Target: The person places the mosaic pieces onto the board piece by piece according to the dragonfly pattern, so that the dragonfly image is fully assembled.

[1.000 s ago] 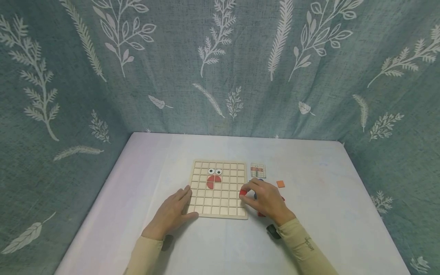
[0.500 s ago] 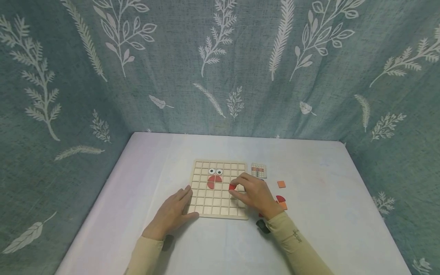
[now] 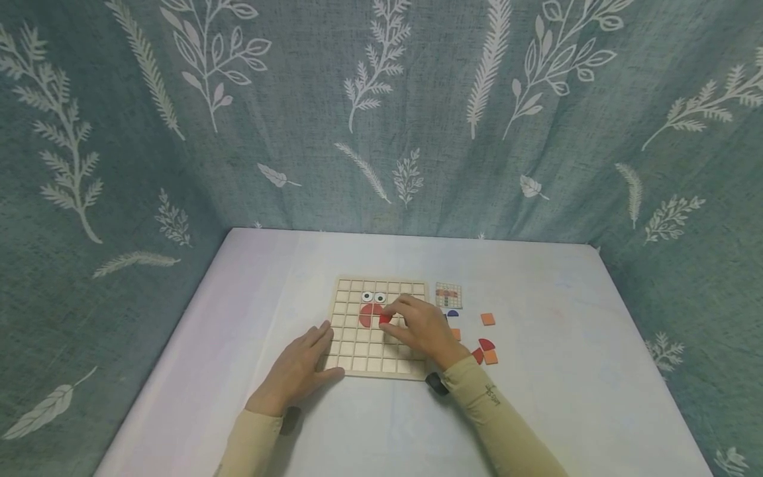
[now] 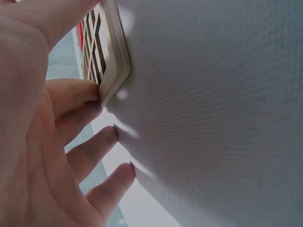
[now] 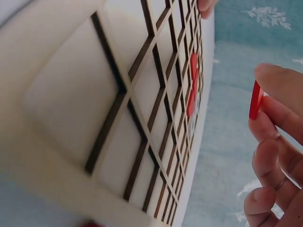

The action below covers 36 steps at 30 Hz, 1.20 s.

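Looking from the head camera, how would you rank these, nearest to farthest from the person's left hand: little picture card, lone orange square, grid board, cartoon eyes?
1. Grid board: the left hand touches its left side.
2. Cartoon eyes: on the board's far half.
3. Picture card: just off the board's right side.
4. Orange square: farther right, past the card.

Long beige sleeves [image 3: 507, 424]; dark script-like marking [image 3: 492, 395] on the right one; black rounded piece [image 3: 437, 384] beside the right wrist.
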Each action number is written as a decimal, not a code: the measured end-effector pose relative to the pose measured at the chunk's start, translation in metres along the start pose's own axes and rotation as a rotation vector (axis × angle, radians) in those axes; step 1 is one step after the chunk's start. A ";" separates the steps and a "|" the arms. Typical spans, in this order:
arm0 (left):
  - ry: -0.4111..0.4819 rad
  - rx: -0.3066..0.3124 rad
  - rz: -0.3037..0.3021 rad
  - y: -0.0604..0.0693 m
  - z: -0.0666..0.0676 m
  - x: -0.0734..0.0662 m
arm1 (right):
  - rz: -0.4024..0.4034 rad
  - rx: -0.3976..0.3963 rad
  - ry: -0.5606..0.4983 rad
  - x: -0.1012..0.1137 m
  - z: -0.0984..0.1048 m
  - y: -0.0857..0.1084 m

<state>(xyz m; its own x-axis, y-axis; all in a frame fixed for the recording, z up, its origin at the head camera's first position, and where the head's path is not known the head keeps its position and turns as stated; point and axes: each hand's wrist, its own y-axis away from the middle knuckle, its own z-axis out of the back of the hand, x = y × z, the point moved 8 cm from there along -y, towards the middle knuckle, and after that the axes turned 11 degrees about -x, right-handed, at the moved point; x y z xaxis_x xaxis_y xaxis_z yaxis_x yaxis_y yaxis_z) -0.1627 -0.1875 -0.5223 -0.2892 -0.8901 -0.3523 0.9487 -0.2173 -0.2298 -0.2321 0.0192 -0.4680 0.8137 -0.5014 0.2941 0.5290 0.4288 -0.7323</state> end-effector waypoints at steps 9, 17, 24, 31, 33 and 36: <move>0.000 0.004 -0.003 0.000 0.000 0.001 | -0.065 0.088 0.053 -0.005 -0.025 -0.001; -0.004 -0.017 -0.023 0.000 0.001 0.000 | -0.168 0.209 0.063 -0.014 -0.041 0.003; 0.010 -0.026 -0.016 0.000 0.002 0.001 | -0.194 0.284 0.071 -0.017 -0.049 0.003; 0.006 -0.036 -0.038 0.001 0.000 0.001 | -0.207 0.331 0.107 -0.016 -0.053 0.001; 0.008 -0.043 -0.042 0.001 0.001 0.001 | -0.224 0.351 0.120 -0.017 -0.054 0.001; 0.011 -0.048 -0.045 0.002 0.001 0.000 | -0.240 0.367 0.130 -0.017 -0.055 0.002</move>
<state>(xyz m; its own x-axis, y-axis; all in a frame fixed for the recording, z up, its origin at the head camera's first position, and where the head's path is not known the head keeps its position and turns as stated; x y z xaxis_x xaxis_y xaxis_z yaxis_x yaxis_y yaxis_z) -0.1608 -0.1886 -0.5219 -0.3331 -0.8754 -0.3503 0.9275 -0.2373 -0.2889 -0.2585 -0.0125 -0.5078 0.6332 -0.6993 0.3318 0.7682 0.5155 -0.3797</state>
